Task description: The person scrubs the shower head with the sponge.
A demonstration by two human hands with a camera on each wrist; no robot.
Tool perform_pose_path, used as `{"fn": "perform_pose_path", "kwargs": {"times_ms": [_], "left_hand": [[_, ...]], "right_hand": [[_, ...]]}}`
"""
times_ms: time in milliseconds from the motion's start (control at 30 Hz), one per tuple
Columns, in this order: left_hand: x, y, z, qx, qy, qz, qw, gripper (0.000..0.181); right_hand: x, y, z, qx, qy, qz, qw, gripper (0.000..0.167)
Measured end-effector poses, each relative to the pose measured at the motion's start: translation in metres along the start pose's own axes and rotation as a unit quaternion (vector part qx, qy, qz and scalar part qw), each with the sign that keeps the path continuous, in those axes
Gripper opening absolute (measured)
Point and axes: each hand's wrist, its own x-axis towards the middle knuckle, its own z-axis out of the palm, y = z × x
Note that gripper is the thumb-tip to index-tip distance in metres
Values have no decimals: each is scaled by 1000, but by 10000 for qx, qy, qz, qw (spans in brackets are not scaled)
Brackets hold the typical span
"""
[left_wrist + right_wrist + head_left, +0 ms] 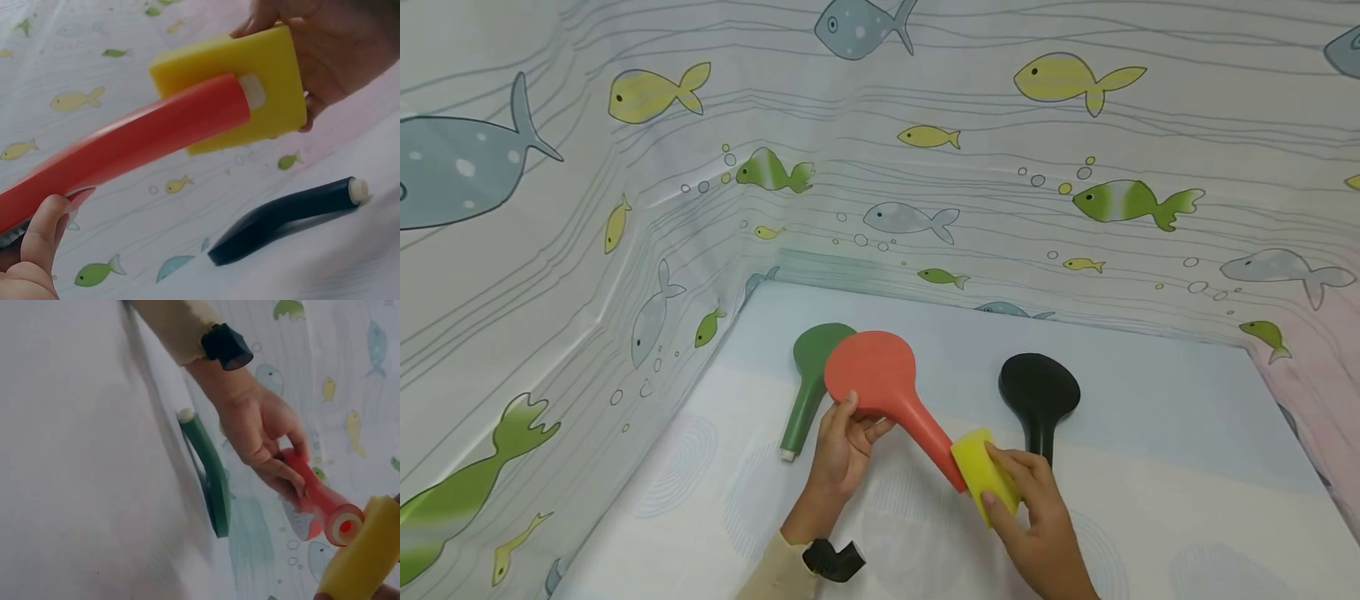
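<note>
A red shower head [874, 371] is held up over the table by my left hand [842, 450], which grips it near the rim of its round head. Its handle slants down to the right. My right hand [1043, 518] pinches a yellow sponge [983, 475] between thumb and fingers, against the handle's end. In the left wrist view the sponge [281, 81] lies behind the handle's pale connector [252, 91]. From the right wrist view, the open hole of that connector [338, 531] faces the camera beside the sponge.
A green shower head [808, 392] lies on the table behind the red one, partly covered by it. To the right lies a black shower head [1039, 390], its handle end hidden by my right hand. Fish-patterned sheeting [985, 183] walls the white table [1187, 417] at the back and sides.
</note>
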Motion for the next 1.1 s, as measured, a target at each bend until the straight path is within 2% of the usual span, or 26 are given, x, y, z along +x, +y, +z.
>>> {"fn": "perform_pose_path", "kwargs": {"times_ms": [100,167,267,367,467,567,667,800,867,933,1000,1100], "left_hand": [[0,0,0,-23,89,-9,10000,52],[-1,0,0,-4,119,8,9999,52],[-1,0,0,-4,122,40,9999,51],[-1,0,0,-1,154,55,9999,50],[-1,0,0,12,207,54,9998,50],[0,0,1,31,270,48,9996,49],[0,0,1,-36,327,39,9995,47],[1,1,1,-207,361,9,9991,45],[1,1,0,-284,338,1,9990,45],[1,0,0,-355,320,-4,9989,44],[1,0,0,-425,324,-24,9986,45],[1,1,0,-465,366,-42,9982,45]], "right_hand": [[-2,1,3,-566,275,-665,9958,64],[-3,1,4,-832,383,-1173,9889,58],[-3,3,6,-1304,559,-1851,9724,43],[0,6,8,-1637,784,-2508,9509,47],[3,10,10,-1827,1038,-3291,9206,41],[6,11,10,-2029,1233,-4013,8847,34],[11,9,7,-2187,1348,-4710,8439,30],[18,7,-1,-2396,1352,-5603,7813,29],[19,7,-6,-2485,1251,-5880,7595,31],[18,9,-9,-2517,1112,-6027,7491,32],[18,12,-11,-2480,1043,-6120,7437,31],[15,18,-12,-2426,930,-6126,7465,30]]}}
